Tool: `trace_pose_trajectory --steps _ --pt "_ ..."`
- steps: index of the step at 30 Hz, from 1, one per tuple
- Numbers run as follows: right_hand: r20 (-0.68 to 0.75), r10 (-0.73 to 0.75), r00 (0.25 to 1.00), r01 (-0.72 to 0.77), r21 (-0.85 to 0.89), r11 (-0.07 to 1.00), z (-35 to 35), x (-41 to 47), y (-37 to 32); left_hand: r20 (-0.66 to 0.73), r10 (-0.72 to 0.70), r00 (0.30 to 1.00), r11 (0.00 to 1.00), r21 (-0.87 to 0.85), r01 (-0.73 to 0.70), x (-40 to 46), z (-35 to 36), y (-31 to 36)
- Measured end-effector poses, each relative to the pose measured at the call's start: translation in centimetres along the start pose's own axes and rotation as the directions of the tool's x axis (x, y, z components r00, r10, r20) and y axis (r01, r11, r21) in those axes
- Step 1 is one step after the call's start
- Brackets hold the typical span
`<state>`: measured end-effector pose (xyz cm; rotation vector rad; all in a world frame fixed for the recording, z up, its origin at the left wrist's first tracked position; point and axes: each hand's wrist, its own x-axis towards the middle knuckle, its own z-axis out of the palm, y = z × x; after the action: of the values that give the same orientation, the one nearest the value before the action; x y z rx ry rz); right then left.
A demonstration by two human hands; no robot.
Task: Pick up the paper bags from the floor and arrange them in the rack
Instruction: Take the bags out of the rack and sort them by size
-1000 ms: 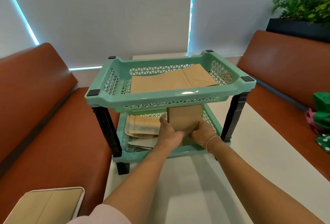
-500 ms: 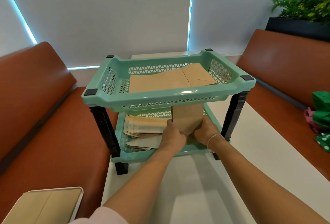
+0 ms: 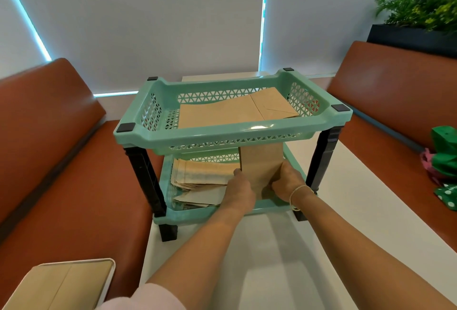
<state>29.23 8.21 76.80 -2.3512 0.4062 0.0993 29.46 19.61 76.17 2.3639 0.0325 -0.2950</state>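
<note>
Brown benches [image 3: 57, 166] flank white table [image 3: 272, 260], blinds [image 3: 148, 20] behind.

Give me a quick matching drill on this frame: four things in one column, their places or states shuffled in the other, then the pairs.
Things:
1. brown bag
2. flat bag
3. bag stack
4. bracelet

Places or states:
A. lying in the rack's top tray
B. on the right hand's wrist
C. held between both hands, left hand included, at the bottom tray
D. piled in the bottom tray's left half

Pairs: 1-C, 2-A, 3-D, 4-B
</note>
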Motion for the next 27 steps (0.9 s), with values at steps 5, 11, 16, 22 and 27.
trace_pose_trajectory --steps 5,11,16,22,27 --pt "-0.010 0.003 1.000 -0.002 0.086 0.996 -0.1 0.6 -0.4 0.002 -0.005 1.000 0.999 -0.039 0.005 0.4 0.0 -0.1" --pt "-0.011 0.090 0.996 -0.091 -0.062 0.994 -0.4 0.7 -1.3 -0.034 -0.024 0.999 1.000 -0.011 0.024 0.7 0.0 -0.2" --pt "0.013 0.108 0.994 -0.104 -0.170 0.980 0.1 0.9 -1.1 -0.017 -0.047 0.999 0.998 0.038 0.048 1.0 0.3 -0.2" --pt "0.000 0.085 0.996 -0.083 -0.175 0.981 0.7 1.2 -0.9 -0.041 -0.066 0.997 0.998 -0.010 0.066 1.2 0.7 -0.3" --pt "-0.015 0.056 0.998 -0.058 -0.170 0.984 0.9 1.5 -0.6 0.033 -0.050 0.998 0.997 -0.063 0.052 1.2 0.3 -0.5"
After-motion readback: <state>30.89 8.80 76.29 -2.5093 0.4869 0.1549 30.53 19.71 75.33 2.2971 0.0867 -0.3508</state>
